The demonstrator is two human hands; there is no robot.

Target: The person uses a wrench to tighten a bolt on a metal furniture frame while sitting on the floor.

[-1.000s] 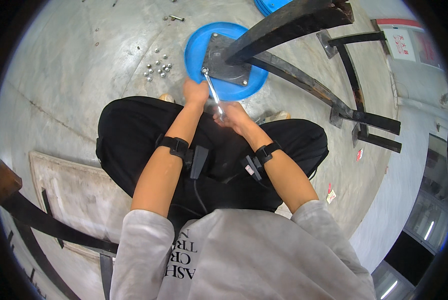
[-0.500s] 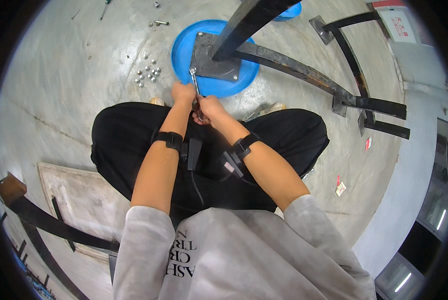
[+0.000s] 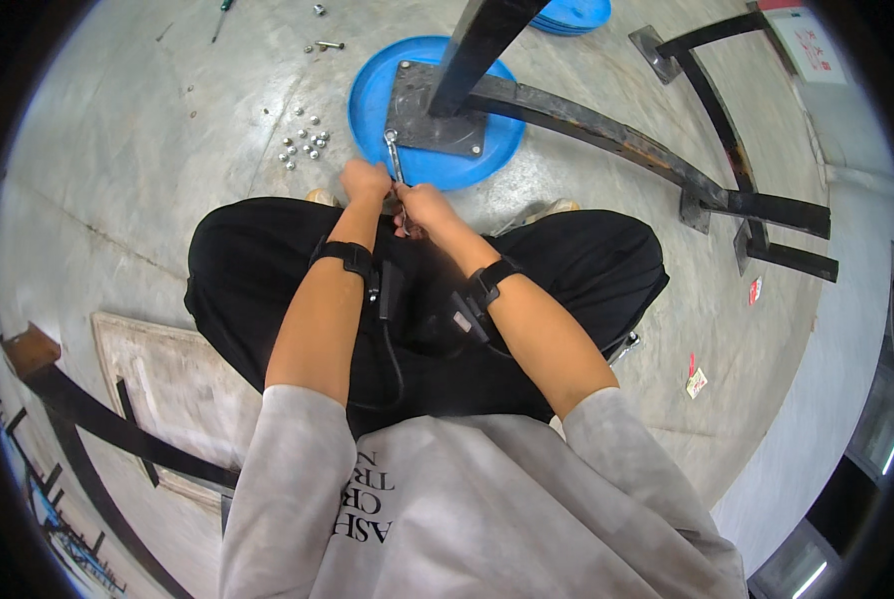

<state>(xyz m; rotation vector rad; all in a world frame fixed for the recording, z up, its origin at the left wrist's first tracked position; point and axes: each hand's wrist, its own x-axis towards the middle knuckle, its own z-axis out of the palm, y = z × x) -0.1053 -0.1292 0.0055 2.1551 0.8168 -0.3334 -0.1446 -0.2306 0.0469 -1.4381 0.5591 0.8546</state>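
Two bare hands met close together low in front of the person, the silver wrench (image 3: 395, 160) between them. The right hand (image 3: 427, 207) was curled around the wrench's lower part, its fingers wrapped about the handle. From there the wrench ran up and away, its far ring end on the near left corner of the black plate (image 3: 415, 112). The left hand (image 3: 365, 181) was folded into a fist just left of the wrench shaft, near the rim of the blue round disc (image 3: 507, 150); whether it held anything could not be told, as its fingers were turned from view.

The plate lay on the disc, well beyond the right hand, with a dark post (image 3: 482, 50) rising from it and a worn dark beam (image 3: 607, 138) stretching off to the right. Left of the disc, small silver nuts (image 3: 314, 155) lay scattered on the floor (image 3: 197, 150); beyond them were a bolt (image 3: 331, 45) and a screwdriver (image 3: 220, 20).
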